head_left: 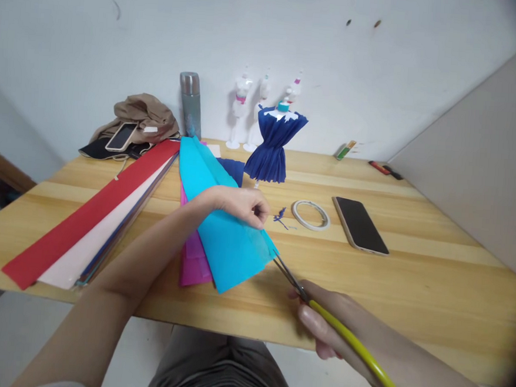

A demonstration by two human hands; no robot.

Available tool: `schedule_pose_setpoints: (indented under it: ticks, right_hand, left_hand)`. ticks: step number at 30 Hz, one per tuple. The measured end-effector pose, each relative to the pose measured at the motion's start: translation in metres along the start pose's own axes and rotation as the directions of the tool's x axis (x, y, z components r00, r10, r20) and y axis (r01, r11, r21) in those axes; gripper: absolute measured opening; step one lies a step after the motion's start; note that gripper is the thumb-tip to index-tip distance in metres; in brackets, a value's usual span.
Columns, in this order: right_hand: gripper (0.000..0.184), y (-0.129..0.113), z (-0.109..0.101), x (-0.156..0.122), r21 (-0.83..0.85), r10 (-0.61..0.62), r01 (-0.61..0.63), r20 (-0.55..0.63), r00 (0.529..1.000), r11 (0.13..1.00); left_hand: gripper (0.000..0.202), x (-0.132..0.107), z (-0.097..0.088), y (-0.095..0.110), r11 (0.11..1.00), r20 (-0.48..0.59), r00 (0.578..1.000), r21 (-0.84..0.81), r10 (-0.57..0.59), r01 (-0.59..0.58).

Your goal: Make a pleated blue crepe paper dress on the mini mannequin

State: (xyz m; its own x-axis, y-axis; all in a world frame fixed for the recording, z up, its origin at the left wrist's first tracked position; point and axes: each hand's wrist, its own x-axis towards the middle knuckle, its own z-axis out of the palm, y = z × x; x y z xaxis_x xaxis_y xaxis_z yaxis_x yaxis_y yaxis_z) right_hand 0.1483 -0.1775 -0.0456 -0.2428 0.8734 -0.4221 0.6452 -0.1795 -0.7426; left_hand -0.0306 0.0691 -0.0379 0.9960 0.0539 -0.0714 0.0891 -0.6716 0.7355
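Note:
My left hand (239,205) pinches the edge of a long turquoise sheet of crepe paper (220,226) that lies on the wooden table (412,269). My right hand (332,328) grips yellow-handled scissors (316,306), whose blades meet the paper's right corner near the table's front. Under the turquoise sheet lie magenta sheets (193,265) and a dark blue one (233,169). Small blue paper scraps (280,217) lie just right of my left hand.
Red, pink and white paper strips (88,223) fan out on the left. A small mannequin in a blue pleated paper dress (272,144) stands at the back with white mannequins (241,107) behind. A tape roll (312,215), phone (360,225), flask (190,103) and bundled clothes (134,120) also sit there.

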Motion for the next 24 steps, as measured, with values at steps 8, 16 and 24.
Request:
schedule_pose_setpoints:
  ticks: [8, 16, 24]
  right_hand:
    - [0.036, -0.017, 0.003, 0.014, 0.169, 0.044, -0.052, 0.046, 0.998, 0.984]
    - [0.051, -0.017, 0.0, 0.023, 0.203, 0.018, -0.031, 0.068, 0.998, 0.979]
    - [0.043, -0.013, -0.001, 0.021, 0.215, 0.047, -0.063, 0.077, 0.996, 0.975]
  left_hand:
    - [0.008, 0.003, 0.001, -0.002, 1.0, 0.0, 1.0, 0.02, 0.009, -0.009]
    - [0.007, 0.003, 0.002, -0.003, 1.0, -0.004, 1.0, 0.005, -0.006, 0.007]
    - [0.003, 0.003, 0.003, -0.004, 0.999, -0.007, 1.0, -0.033, 0.002, -0.002]
